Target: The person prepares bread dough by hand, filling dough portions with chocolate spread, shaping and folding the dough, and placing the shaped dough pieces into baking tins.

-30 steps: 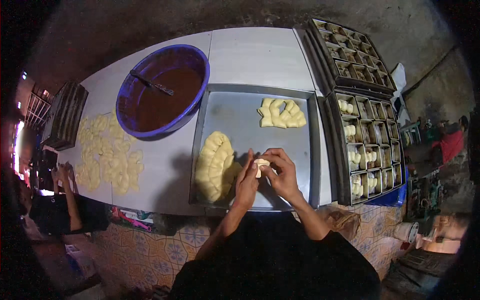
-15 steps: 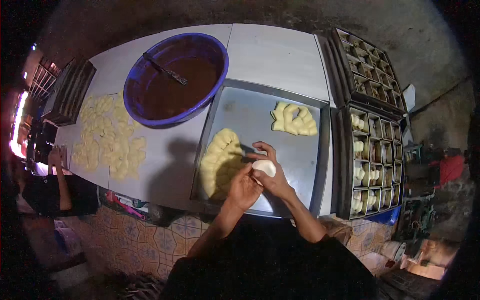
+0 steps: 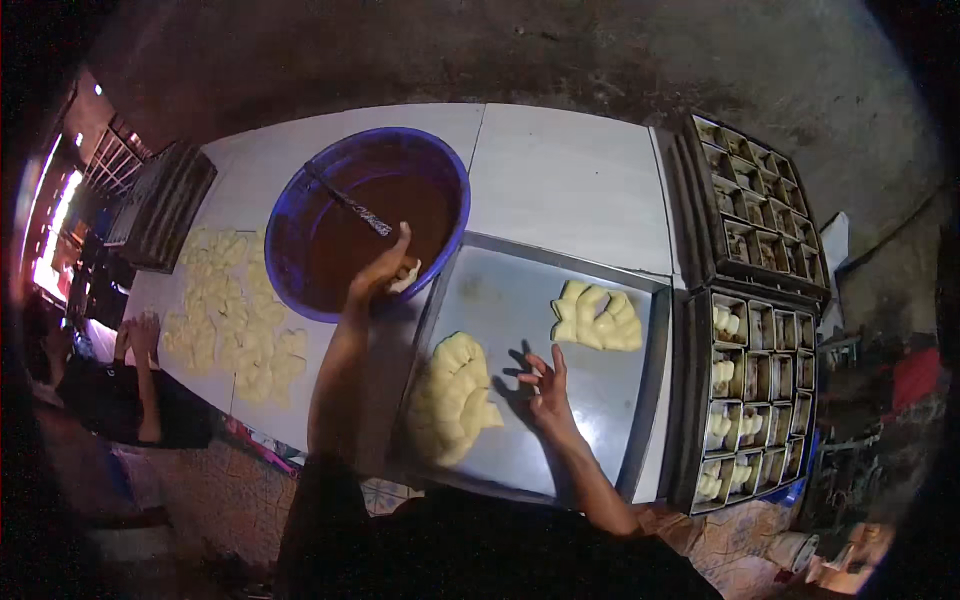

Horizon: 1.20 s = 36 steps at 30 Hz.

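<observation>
My left hand (image 3: 386, 266) is at the near right rim of the blue plastic bowl (image 3: 292, 283), gripping a small pale dough piece (image 3: 404, 279). Inside the bowl are brown filling (image 3: 358, 240) and a long utensil (image 3: 348, 200). My right hand (image 3: 548, 392) hangs over the metal tray (image 3: 603, 441) with fingers spread, holding nothing. The tray holds a heap of yellow dough pieces (image 3: 456, 395) at the left and a smaller group (image 3: 595, 318) at the back right.
Flattened dough pieces (image 3: 232, 312) lie on the white table (image 3: 560, 180). Stacked dark pans (image 3: 160, 205) stand far left. At right are divided baking tins (image 3: 760, 195), the nearer ones (image 3: 755, 365) partly filled with dough. A co-worker's hands (image 3: 138, 340) rest at the left table edge.
My hands have separated: the left has carried the pale piece up and left to the bowl, and the right has opened over the tray. The view has shifted.
</observation>
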Tool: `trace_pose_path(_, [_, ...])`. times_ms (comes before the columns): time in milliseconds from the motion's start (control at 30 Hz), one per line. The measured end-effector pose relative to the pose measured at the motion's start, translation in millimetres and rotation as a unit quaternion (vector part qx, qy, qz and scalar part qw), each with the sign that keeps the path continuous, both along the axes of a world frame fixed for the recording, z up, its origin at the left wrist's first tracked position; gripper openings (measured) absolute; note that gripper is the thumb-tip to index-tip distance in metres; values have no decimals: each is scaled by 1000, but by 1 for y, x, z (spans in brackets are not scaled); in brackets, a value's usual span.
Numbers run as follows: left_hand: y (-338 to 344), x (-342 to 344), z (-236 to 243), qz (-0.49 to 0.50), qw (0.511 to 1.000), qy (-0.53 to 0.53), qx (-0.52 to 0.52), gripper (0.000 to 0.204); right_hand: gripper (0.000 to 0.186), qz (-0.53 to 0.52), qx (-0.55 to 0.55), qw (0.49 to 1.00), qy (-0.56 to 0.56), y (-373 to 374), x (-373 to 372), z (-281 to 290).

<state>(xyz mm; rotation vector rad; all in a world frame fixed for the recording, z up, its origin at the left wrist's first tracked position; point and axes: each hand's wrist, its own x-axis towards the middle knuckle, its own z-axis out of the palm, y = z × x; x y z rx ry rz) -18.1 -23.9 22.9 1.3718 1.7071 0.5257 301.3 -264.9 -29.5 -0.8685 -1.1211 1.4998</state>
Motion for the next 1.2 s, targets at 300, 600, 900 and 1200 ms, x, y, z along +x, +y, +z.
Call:
trace_pose_path(300, [-153,123,62,115,902,-416,-25,79,60,-25,-189,944,270,9,-19,33])
trace_pose_path(600, [-267,173,48,74,925,-365,72,49,35,-179,108,924,-321,-29,-22,69])
trace_pose_path(900, [-296,174,30,-15,938,-292,186,16,15,-120,168,974,-96,-49,7,82])
trace_pose_path(1200, [-317,185,2,20,958,-262,117,26,24,-90,-8,972,-217,-74,12,52])
